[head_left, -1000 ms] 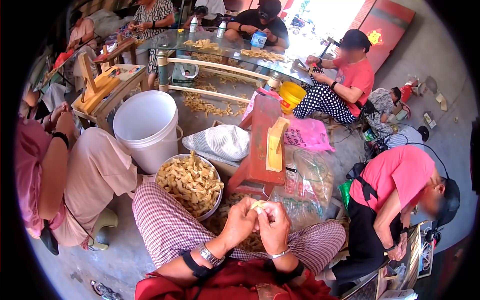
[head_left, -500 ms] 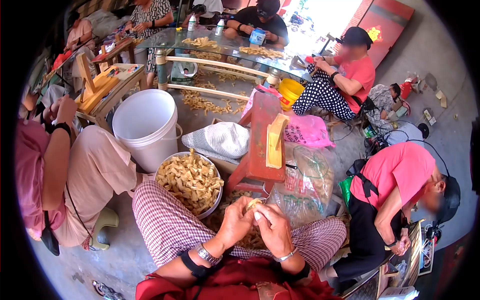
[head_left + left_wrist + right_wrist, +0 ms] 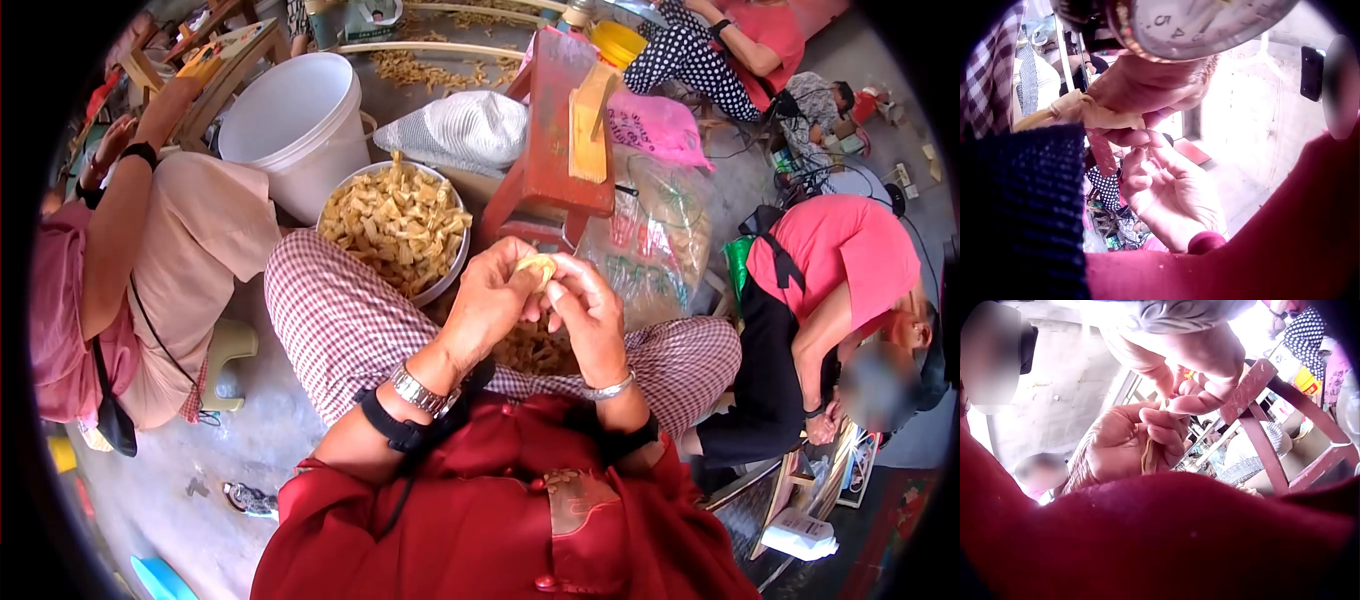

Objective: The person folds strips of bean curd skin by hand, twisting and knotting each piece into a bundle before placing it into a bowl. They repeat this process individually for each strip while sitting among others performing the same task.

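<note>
Above my lap, my left hand (image 3: 490,305) pinches a pale yellow folded strip (image 3: 540,266), its thumb laid over it. My right hand (image 3: 592,318) meets it from the other side, with thumb and fingertips pinching at the same piece. Seen from the left wrist, a long tail of the strip (image 3: 1094,114) runs out from under the left fingers, and the right fingertips come together at its end. In the right wrist view the strip (image 3: 1149,457) hangs down past the curled left fingers. A basin (image 3: 466,246) heaped with similar yellow folded pieces (image 3: 395,215) stands beyond my left knee.
Ahead stands a red wooden bench (image 3: 545,150) with a wooden block (image 3: 590,125) on it. A white bucket (image 3: 290,120), a woven sack (image 3: 460,130) and a clear plastic bag (image 3: 650,230) surround it. People sit close on both sides. More pieces (image 3: 535,345) lie between my legs.
The head view has tilted down, so the table at the back has mostly left the picture. Both hands stay together on the strip, which now shows more broadly between the fingers.
</note>
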A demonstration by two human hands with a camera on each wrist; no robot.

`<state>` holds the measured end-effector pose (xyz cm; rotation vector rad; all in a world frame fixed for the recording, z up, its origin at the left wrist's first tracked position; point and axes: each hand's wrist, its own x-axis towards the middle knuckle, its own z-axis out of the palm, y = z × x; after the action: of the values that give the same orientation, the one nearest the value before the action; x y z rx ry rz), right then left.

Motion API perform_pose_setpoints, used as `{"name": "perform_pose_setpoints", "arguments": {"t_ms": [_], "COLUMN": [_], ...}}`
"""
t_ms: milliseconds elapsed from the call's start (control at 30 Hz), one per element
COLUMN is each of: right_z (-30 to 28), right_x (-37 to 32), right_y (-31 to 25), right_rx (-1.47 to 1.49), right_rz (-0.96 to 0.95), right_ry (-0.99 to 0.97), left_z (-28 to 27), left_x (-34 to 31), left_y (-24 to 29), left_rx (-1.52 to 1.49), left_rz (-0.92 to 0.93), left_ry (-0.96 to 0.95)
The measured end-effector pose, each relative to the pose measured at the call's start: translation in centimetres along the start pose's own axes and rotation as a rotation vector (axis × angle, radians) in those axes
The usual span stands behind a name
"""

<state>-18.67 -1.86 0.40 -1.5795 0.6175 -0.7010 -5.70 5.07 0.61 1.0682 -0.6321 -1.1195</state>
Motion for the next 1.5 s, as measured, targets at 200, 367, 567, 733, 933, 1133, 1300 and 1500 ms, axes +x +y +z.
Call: {"name": "perform_pose_setpoints", "arguments": {"t_ms": [200,367,567,733,933,1133,1300,1500], "right_z": [1.3,1.7,0.8,-0.2,-0.8,-0.8,-1.8,-2.8], "right_x": [-0.3,-0.4,0.1,-0.3,-0.4,-0.5,-0.3,-0.1], "right_y": [-0.6,-0.8,-0.6,-0.2,0.0,0.5,1.2,1.8], "right_rx": [-0.031,-0.071,0.237,0.233,0.314,0.542,0.553,0.622], "right_rz": [-0.082,-0.088,0.007,0.068,0.088,0.158,0.143,0.117], "right_ry": [0.011,0.009,0.048,-0.060,-0.059,0.123,0.250,0.268], "left_z": [0.3,-0.3,0.1,-0.1,-0.6,0.3,-0.1,0.0], "left_x": [0.5,0.7,0.0,0.0,-0.2,0.0,-0.7,-1.0], "left_y": [-0.9,-1.8,0.4,0.2,0.7,-0.3,-0.6,0.3], "left_rx": [-0.110,0.013,-0.106,-0.101,0.002,0.096,0.206,0.276], "left_rz": [0.033,0.138,0.048,0.014,-0.074,0.191,0.045,-0.112], "left_ry": [0.106,0.134,-0.034,-0.176,-0.284,-0.365,-0.421,-0.366]}}
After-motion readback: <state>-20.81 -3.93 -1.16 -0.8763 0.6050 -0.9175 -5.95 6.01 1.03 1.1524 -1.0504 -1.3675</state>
